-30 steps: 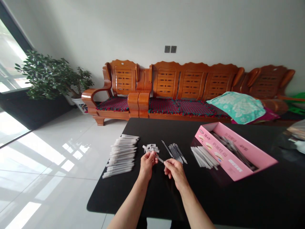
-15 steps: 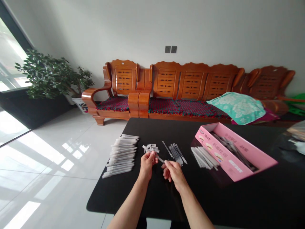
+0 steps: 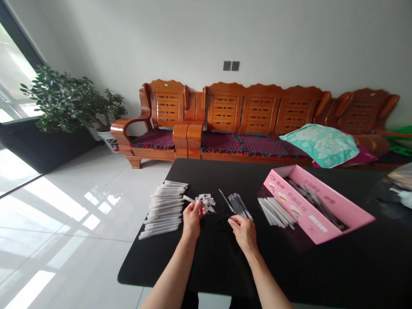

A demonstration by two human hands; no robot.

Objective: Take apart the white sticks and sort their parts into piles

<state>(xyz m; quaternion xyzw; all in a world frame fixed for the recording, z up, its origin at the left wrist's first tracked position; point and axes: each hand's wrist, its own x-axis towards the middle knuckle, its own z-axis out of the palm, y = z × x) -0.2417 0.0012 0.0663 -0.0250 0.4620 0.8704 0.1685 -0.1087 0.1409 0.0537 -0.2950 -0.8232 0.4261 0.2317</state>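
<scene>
The hands had parted: left hand (image 3: 192, 216) carried a white pen barrel (image 3: 189, 199) toward the table's left-edge stack (image 3: 164, 209); right hand (image 3: 243, 227) pinched narrow at the refills (image 3: 238, 203).

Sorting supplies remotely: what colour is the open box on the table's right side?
Pink; the box shows plainly in the head view, with small printed pictures along its side.

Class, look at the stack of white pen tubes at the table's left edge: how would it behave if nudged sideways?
The white pen tubes look round and slim, so they would probably roll. They lie loosely piled beside the table edge, so some might drop off. Being thin plastic, they are likely light and stiff.
</scene>
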